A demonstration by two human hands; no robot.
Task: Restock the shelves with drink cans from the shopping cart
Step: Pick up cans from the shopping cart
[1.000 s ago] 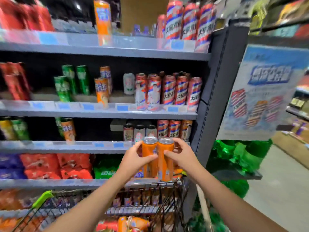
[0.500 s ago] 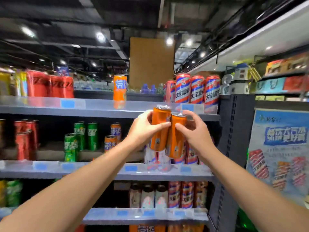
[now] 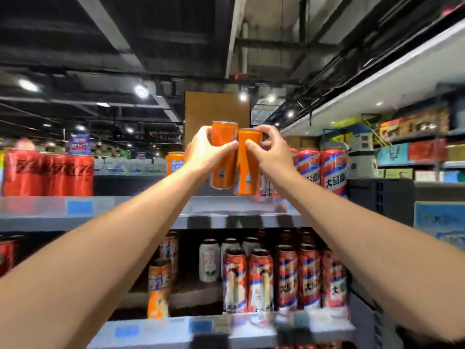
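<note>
Both arms stretched up toward the top shelf [image 3: 125, 210], each with a tall orange can. Left hand [image 3: 203, 152] wrapped round the left orange can [image 3: 222, 159], grip holding its upper half, thumb across the front. Right hand [image 3: 271, 152] wrapped round the right orange can [image 3: 247, 170], grip holding it near the top, fingers [image 3: 264, 133] curled over the rim. Cans side by side, touching or nearly so, upright with a slight tilt, bases just above the top shelf's front edge; contact with the shelf not clear. Just left of the left hand, a third orange can [image 3: 175, 159] standing on the same shelf, partly hidden. Farther left on that shelf, a block of red cans [image 3: 47, 172]. To the right of the right hand, red-white-blue striped cans [image 3: 324, 170], close beside the wrist. On the shelf below [image 3: 226, 326], more striped cans [image 3: 289, 278], pale cans [image 3: 208, 260] behind them, and one orange-and-white can [image 3: 158, 288] near the front, blurred. Dark ceiling with spotlights overhead
</note>
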